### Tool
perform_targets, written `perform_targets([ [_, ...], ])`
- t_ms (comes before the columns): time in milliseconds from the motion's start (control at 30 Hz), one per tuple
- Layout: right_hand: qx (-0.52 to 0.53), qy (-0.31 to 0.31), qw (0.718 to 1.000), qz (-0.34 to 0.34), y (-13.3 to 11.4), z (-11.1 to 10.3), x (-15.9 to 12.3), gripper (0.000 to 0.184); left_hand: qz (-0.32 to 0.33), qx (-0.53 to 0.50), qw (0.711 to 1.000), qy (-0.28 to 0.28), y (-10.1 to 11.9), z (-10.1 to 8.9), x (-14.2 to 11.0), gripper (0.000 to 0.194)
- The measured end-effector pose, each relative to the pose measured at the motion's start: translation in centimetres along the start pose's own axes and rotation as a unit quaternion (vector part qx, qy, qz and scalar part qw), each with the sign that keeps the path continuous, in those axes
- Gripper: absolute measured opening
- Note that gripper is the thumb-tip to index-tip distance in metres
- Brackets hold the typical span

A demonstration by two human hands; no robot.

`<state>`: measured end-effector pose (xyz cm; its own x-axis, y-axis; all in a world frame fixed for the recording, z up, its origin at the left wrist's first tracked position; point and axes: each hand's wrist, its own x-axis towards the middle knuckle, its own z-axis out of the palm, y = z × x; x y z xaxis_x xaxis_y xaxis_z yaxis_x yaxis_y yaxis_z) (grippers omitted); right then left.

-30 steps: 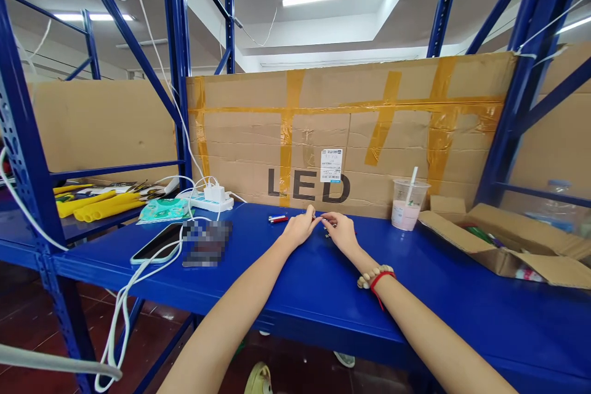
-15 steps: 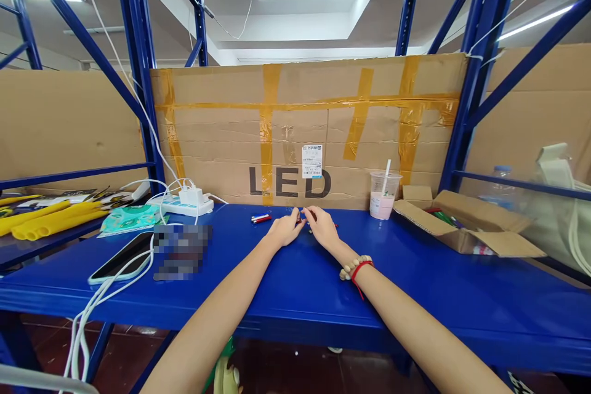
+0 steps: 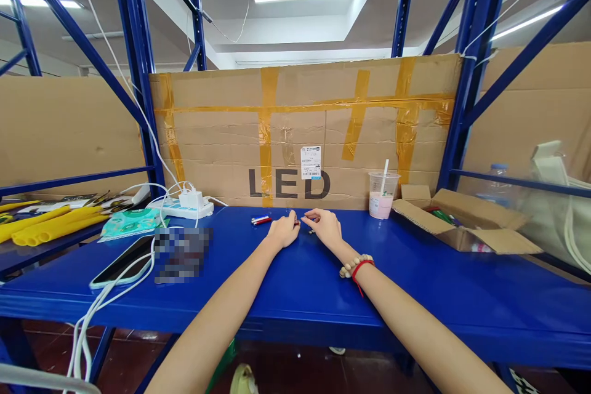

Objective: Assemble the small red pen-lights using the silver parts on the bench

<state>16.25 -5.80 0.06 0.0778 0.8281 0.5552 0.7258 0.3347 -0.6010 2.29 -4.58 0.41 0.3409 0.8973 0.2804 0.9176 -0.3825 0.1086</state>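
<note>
Both my hands rest far out on the blue shelf top (image 3: 323, 295), close together. My left hand (image 3: 282, 232) is curled, fingertips pinched on a tiny part I cannot make out. My right hand (image 3: 324, 226) is also pinched on a small piece, with a red speck showing between the two hands. A bead bracelet and red string (image 3: 355, 267) sit on my right wrist. Two small red and blue sticks (image 3: 261, 220) lie just left of my left hand.
A taped cardboard sheet marked LED (image 3: 305, 135) stands behind. A plastic cup with a straw (image 3: 382, 194) and an open carton (image 3: 462, 221) are at right. A phone (image 3: 122, 261), white cables, a power strip (image 3: 182, 206) and yellow tubes (image 3: 50, 221) are at left.
The camera view swung right and then settled. My hands stayed at the same spot on the shelf, and they have drawn slightly apart since half a second ago.
</note>
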Motion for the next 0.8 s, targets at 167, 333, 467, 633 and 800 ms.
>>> perform_targets([
  [167, 0.062, -0.043, 0.995, -0.067, 0.4, 0.6, 0.2, 0.015, 0.005, 0.021, 1.000, -0.014, -0.1, 0.0, 0.2, 0.028],
  [333, 0.064, -0.044, 0.990, -0.115, 0.5, 1.0, 0.4, 0.014, 0.006, 0.024, 1.000, -0.018, -0.3, 0.2, 0.4, 0.031],
  [467, 0.072, -0.038, 0.989, -0.123, 0.6, 1.1, 0.5, 0.012, -0.002, 0.026, 0.999, -0.018, -0.1, 0.0, 0.3, 0.032],
  [633, 0.084, -0.017, 0.989, -0.117, 0.7, 1.3, 0.5, 0.012, -0.007, 0.024, 1.000, -0.018, -0.1, -0.2, 0.1, 0.032],
  [800, 0.076, -0.024, 0.991, -0.106, 0.8, 1.2, 0.5, 0.013, -0.002, 0.020, 1.000, -0.013, -0.1, 0.0, 0.2, 0.033],
])
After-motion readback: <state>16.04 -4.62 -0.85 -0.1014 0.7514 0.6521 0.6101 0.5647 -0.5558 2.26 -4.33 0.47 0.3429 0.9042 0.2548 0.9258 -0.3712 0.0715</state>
